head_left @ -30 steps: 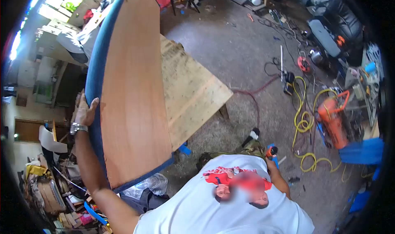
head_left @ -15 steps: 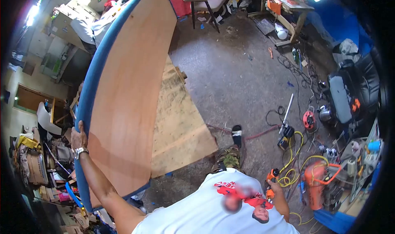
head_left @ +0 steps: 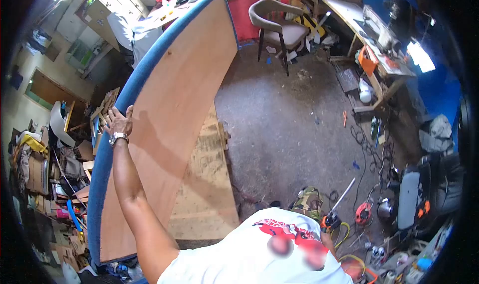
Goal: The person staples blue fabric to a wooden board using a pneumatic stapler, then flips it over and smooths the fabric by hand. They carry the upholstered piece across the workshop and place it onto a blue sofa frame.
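A large curved wooden panel point(head_left: 174, 84) with a blue padded edge point(head_left: 130, 87) stands tilted on my left. My left hand point(head_left: 119, 123), a metal watch on its wrist, lies on that blue edge with its fingers spread. Low on the right, my right hand point(head_left: 328, 241) is wrapped round an orange-and-black hand tool point(head_left: 327, 222), partly hidden by my white shirt. A stained plywood sheet point(head_left: 204, 189) shows beside the lower part of the panel.
A grey chair point(head_left: 279, 32) is at the back, and a work table with a sewing machine point(head_left: 381, 32) stands back right. A tool with a long pale bar point(head_left: 344, 194), a yellow hose point(head_left: 344, 234), cables and a red reel point(head_left: 363, 213) lie right. Clutter fills the left side.
My left hand has slid farther up the blue edge and its fingers have spread from their hold. My view has shifted, and my right hand with the tool is now more hidden.
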Tool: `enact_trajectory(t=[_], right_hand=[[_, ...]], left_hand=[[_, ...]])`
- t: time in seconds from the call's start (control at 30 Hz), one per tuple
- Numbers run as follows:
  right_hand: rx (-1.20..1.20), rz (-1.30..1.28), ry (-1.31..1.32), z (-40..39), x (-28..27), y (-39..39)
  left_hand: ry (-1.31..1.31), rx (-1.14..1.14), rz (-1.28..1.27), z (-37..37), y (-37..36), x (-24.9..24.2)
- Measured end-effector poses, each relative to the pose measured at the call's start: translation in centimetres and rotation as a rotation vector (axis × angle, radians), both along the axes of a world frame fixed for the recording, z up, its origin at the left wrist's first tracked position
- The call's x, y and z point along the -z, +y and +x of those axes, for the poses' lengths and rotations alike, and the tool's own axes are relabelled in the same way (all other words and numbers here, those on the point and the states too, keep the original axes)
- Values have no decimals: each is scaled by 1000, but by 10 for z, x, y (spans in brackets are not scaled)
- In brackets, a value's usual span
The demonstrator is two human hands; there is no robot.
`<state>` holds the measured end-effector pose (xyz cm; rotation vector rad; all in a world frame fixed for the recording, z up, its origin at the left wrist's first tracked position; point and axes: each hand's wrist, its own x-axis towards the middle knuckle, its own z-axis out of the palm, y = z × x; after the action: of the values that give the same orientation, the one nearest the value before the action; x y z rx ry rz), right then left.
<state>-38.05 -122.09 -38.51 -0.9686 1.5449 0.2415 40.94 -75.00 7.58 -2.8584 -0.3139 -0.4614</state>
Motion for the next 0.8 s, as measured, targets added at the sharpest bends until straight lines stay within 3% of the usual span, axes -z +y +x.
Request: enact_trajectory(t=[0.23,0.43,0.67,0.8], right_hand=[[-114,137,-52,152,15,-187],[-196,260,-92,273,8,-364],[-451,-11,-25,517,-11,-544],[-495,-56,-125,678,-39,-574]], left_hand=[[-92,-285,20,42,-57,18],[-80,-667,-187,95,-78,18],[-72,-584,-165,173,-136,17],[-54,-329,-98,255,-215,5]])
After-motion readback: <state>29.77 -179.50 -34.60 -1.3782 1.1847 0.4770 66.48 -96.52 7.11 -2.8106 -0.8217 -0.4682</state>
